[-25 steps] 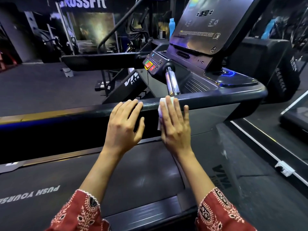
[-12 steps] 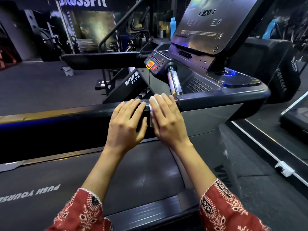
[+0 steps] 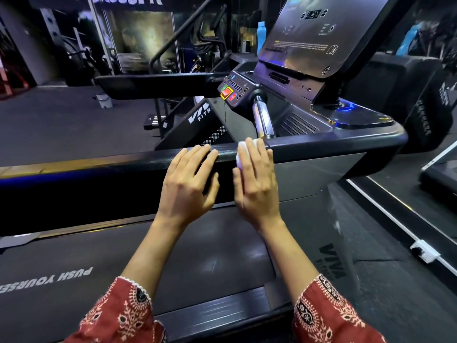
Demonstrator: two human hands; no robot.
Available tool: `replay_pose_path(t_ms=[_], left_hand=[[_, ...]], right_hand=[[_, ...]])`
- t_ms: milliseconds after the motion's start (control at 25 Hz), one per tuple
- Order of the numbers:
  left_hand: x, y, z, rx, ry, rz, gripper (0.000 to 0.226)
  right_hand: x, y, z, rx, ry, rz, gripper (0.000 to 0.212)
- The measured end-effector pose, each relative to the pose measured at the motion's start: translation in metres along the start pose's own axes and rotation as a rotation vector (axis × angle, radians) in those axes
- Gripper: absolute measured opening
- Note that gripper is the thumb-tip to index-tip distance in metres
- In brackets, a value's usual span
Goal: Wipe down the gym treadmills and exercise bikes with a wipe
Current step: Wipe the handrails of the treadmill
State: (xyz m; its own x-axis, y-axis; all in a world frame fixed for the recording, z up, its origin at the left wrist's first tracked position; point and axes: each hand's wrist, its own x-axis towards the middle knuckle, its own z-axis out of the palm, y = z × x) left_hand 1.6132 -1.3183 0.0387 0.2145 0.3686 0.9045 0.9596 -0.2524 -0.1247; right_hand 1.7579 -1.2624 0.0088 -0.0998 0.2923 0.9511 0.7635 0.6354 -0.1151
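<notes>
A black treadmill fills the view, its side handrail [image 3: 321, 142] running across in front of me. My right hand [image 3: 256, 180] lies flat on the rail and presses a white wipe [image 3: 241, 149] against it, just below the chrome grip bar [image 3: 263, 118]. The wipe shows only at the fingertips and left edge of the hand. My left hand [image 3: 189, 183] rests flat on the same rail, fingers straight, right beside the right hand. The console screen [image 3: 311, 33] and control panel [image 3: 231, 90] stand behind the rail.
The running belt [image 3: 173, 263] printed "PUSH YOURSELF" lies below my arms. A blue bottle [image 3: 261, 33] stands behind the console. Another treadmill deck [image 3: 437, 174] sits at the right, beyond a white floor line. Other gym machines and open floor are at the back left.
My right hand slid the wipe left along the rail until it met the left hand, then shifted slightly right again. The left hand stayed in place.
</notes>
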Motion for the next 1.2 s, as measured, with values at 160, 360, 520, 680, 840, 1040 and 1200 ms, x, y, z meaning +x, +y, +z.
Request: replay_pose_path(t_ms=[160, 360, 520, 680, 840, 1040, 1200], left_hand=[[-0.002, -0.006, -0.009, 0.023, -0.001, -0.021, 0.035], [-0.012, -0.024, -0.027, 0.079, -0.007, -0.076, 0.033], [-0.02, -0.048, -0.04, 0.086, 0.009, -0.056, 0.032], [-0.027, -0.084, -0.055, 0.041, 0.021, -0.012, 0.032], [-0.033, -0.117, -0.071, -0.005, 0.041, 0.014, 0.033], [-0.044, -0.142, -0.085, -0.034, 0.051, 0.025, 0.034], [-0.048, -0.148, -0.088, -0.045, 0.05, 0.032, 0.032]], right_hand=[[0.015, -0.017, 0.004, 0.053, 0.049, 0.196, 0.038], [0.008, -0.03, 0.012, 0.022, -0.003, 0.07, 0.044], [0.01, -0.064, 0.019, 0.078, -0.001, 0.145, 0.046], [0.015, -0.086, 0.032, -0.019, 0.033, 0.071, 0.042], [0.013, -0.124, 0.047, -0.026, 0.052, 0.137, 0.043], [0.021, -0.144, 0.055, -0.051, 0.094, 0.186, 0.04], [0.01, -0.16, 0.058, 0.007, -0.007, -0.147, 0.041]])
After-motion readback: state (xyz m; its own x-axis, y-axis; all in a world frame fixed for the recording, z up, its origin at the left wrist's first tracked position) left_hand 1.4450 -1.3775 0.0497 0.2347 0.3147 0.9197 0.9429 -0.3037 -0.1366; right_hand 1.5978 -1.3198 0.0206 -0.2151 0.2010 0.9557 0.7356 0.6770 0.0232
